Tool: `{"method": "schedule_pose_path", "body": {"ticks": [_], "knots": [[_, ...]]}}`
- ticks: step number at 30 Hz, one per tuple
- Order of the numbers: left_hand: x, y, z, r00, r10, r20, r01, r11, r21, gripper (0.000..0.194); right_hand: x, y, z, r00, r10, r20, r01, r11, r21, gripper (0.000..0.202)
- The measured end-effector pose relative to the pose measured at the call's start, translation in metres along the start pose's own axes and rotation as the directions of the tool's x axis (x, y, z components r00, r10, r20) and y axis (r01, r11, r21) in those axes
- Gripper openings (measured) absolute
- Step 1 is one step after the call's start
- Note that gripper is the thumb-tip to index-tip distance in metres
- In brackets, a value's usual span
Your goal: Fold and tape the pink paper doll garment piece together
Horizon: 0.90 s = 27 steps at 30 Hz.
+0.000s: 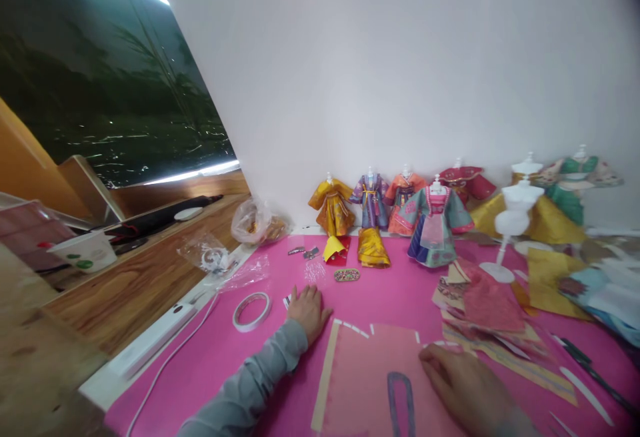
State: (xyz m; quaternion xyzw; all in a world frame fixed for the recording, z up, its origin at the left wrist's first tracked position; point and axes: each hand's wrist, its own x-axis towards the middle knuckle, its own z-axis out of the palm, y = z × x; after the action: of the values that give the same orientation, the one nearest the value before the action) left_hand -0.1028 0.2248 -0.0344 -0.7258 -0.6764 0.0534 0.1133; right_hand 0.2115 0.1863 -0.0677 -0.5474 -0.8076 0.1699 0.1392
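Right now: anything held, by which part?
Left hand lies palm down on the bright pink mat, no hold visible. Right hand at the flat salmon sheet, upper right; hold can't be told.

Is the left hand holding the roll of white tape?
No, the tape roll lies on the pink mat, apart from the left hand.

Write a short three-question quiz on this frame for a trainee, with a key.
1. Which of the person's hands is nearer the white ring-shaped tape roll?
2. True or false: in the picture, the bare white torso-shaped mannequin stands left of the golden-yellow miniature robe.
3. Choose: the right hand is at which side of the flat pale-pink sheet? (a) left (b) right

Key:
1. The left hand.
2. False; it stands to the right.
3. b
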Motion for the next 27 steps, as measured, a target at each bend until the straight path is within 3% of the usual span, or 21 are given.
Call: {"method": "schedule_pose_path", "body": {"ticks": [27], "knots": [[-0.0079, -0.0029, -0.0078, 0.998, 0.002, 0.063, -0.002, 1.000, 0.011, 0.042, -0.0004, -0.0030, -0.0026, 0.999, 0.029, -0.017, -0.029, 1.000, 0.002, 0.028]]}}
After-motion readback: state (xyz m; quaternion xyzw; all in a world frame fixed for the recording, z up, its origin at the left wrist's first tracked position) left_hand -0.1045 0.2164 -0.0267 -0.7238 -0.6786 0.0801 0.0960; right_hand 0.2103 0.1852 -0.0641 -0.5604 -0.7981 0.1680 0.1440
